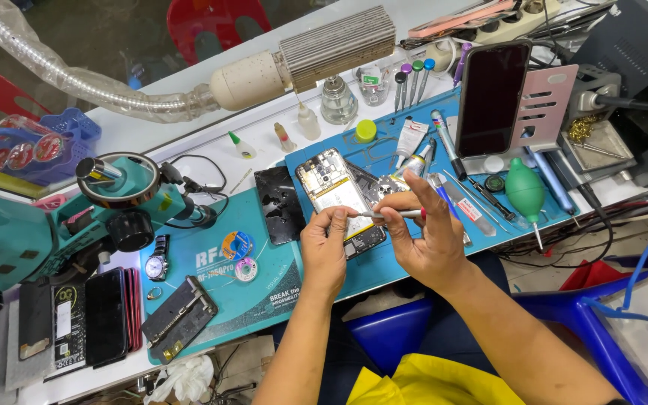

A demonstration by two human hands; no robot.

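Note:
An opened phone [337, 196] with its back removed lies on the blue work mat [384, 274], its battery and boards exposed. My left hand [324, 247] rests on the phone's lower edge, fingertips pinching at it. My right hand [423, 236] holds a thin silver tool [391, 214] with a red end, its tip pointing left to the phone's right side. A black back cover [279, 202] lies just left of the phone.
A teal microscope [69, 217] stands at left, a fume hose with ribbed nozzle [294, 64] above. A phone on a pink stand [493, 97], a green air blower [525, 189], screwdrivers, glue bottles, a wristwatch [157, 261] and stacked phones [106, 315] surround the mat.

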